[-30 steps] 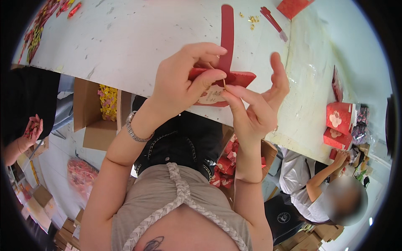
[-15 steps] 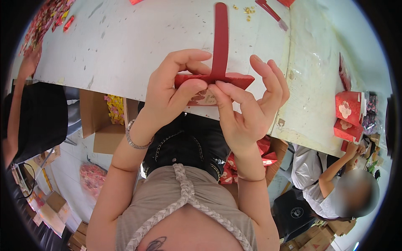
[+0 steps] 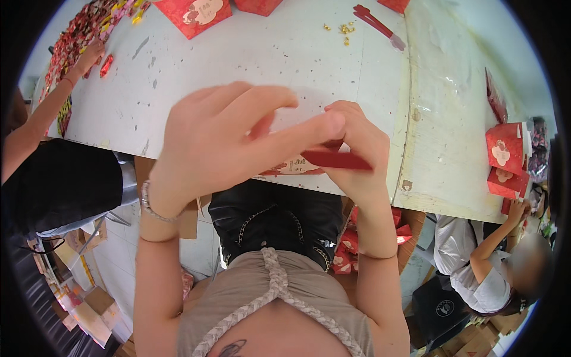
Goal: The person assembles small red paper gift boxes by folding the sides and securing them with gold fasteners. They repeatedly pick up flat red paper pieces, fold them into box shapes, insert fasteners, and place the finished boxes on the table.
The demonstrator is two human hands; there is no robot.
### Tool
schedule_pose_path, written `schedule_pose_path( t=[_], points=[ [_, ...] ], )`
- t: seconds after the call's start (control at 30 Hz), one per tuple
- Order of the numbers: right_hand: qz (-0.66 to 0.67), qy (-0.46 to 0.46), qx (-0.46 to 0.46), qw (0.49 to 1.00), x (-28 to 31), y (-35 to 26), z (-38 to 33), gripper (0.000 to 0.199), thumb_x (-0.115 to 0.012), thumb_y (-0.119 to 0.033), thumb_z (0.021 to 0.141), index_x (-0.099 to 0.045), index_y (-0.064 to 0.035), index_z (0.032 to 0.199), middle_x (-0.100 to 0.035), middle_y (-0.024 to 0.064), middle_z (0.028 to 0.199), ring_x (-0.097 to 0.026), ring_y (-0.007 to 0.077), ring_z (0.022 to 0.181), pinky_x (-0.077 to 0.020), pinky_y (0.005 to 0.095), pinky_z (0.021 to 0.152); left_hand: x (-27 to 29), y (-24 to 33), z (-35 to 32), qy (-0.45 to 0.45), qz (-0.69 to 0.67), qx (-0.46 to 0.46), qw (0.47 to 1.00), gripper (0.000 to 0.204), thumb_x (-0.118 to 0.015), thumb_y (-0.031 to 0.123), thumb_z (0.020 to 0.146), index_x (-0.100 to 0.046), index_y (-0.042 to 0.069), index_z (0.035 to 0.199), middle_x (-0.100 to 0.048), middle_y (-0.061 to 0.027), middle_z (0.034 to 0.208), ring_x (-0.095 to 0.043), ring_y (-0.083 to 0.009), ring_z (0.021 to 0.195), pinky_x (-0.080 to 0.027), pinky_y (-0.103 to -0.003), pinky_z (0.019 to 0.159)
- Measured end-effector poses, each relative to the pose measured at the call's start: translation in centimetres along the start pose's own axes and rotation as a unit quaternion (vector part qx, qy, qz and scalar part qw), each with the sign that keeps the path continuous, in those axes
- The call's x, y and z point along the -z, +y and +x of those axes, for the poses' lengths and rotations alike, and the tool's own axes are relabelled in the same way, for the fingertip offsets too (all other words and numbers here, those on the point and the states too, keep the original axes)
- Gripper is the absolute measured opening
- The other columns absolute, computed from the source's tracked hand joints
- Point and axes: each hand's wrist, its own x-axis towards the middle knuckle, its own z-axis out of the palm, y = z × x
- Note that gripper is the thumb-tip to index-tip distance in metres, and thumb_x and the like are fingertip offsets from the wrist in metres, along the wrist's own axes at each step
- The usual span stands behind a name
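Observation:
A small red gift box (image 3: 291,166) with a cream printed label is at the table's near edge, mostly hidden behind my hands. Its dark red strap (image 3: 336,159) lies bent over sideways across my right palm. My right hand (image 3: 360,152) is curled round the box's right end and the strap. Over the box's left part hovers my left hand (image 3: 220,140), slightly blurred. Its fingers are apart, and its thumb stretches toward the right hand's fingers. Whether that thumb touches the right hand or the box I cannot tell.
Red boxes (image 3: 199,15) stand at the far edge. Small gold fasteners (image 3: 345,28) and dark red straps (image 3: 377,27) lie far right. Another person's hand (image 3: 90,56) reaches into wrapped sweets (image 3: 77,44). A carton of red pieces (image 3: 410,238) stands below; a co-worker (image 3: 482,268) sits right.
The strap stood upright and is now bent down toward me. My left hand has let go of the box and spread. The view has shifted, bringing the far red boxes into sight.

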Motion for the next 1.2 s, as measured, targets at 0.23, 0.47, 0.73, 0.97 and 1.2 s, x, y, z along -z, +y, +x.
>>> schedule_pose_path(
  t=[0.23,0.47,0.73,0.97,1.2],
  points=[
    [0.083,0.018,-0.072,0.994,-0.8,0.4,-0.2,0.028,-0.082,-0.007,0.059,-0.057,-0.0082,0.073,-0.059,0.0011,0.068,-0.056,0.0198,0.068,-0.0468,0.0295,0.057,1.7,-0.5,-0.6,0.062,0.1,0.021,0.993,0.038,-0.086,0.003,0.053,-0.057,0.013,0.075,-0.057,-0.0039,0.081,-0.058,-0.0225,0.063,-0.049,-0.03,0.053],
    [0.065,-0.019,-0.002,0.998,-0.7,0.6,0.0,0.03,-0.081,-0.01,0.062,-0.052,-0.009,0.072,-0.056,0.003,0.067,-0.053,0.0217,0.062,-0.0446,0.0324,0.064,-1.4,-3.2,0.8,0.057,0.131,-0.182,0.973,0.041,-0.066,0.006,0.054,-0.071,0.011,0.095,-0.057,-0.0042,0.084,-0.056,-0.0215,0.069,-0.051,-0.029,0.059],
    [0.031,0.05,0.166,0.984,-1.8,1.1,-0.5,0.026,-0.077,-0.009,0.066,-0.051,-0.0066,0.071,-0.059,0.0039,0.07,-0.056,0.0203,0.064,-0.0473,0.0343,0.068,-0.1,-0.5,-1.6,-0.07,-0.289,0.341,0.892,0.028,-0.061,-0.009,0.072,-0.068,0.002,0.097,-0.068,-0.0104,0.085,-0.065,-0.0169,0.071,-0.051,-0.024,0.062],
    [0.053,0.113,0.159,0.979,-2.5,1.7,-0.9,0.024,-0.074,-0.007,0.066,-0.05,-0.0054,0.066,-0.058,0.0048,0.069,-0.056,0.0198,0.063,-0.048,0.034,0.065,-0.4,1.7,-2.0,-0.013,-0.407,0.43,0.806,0.018,-0.051,-0.011,0.085,-0.063,-0.005,0.096,-0.068,-0.0165,0.092,-0.066,-0.0164,0.082,-0.054,-0.025,0.071],
    [0.07,0.114,0.163,0.977,-2.6,1.9,-0.8,0.021,-0.072,-0.007,0.065,-0.051,-0.0048,0.066,-0.057,0.006,0.071,-0.057,0.02,0.064,-0.0485,0.0343,0.065,-1.4,2.6,-2.9,0.087,-0.435,0.377,0.813,0.014,-0.045,-0.008,0.089,-0.051,-0.005,0.101,-0.065,-0.0224,0.094,-0.066,-0.0234,0.089,-0.055,-0.032,0.078]
  ],
)
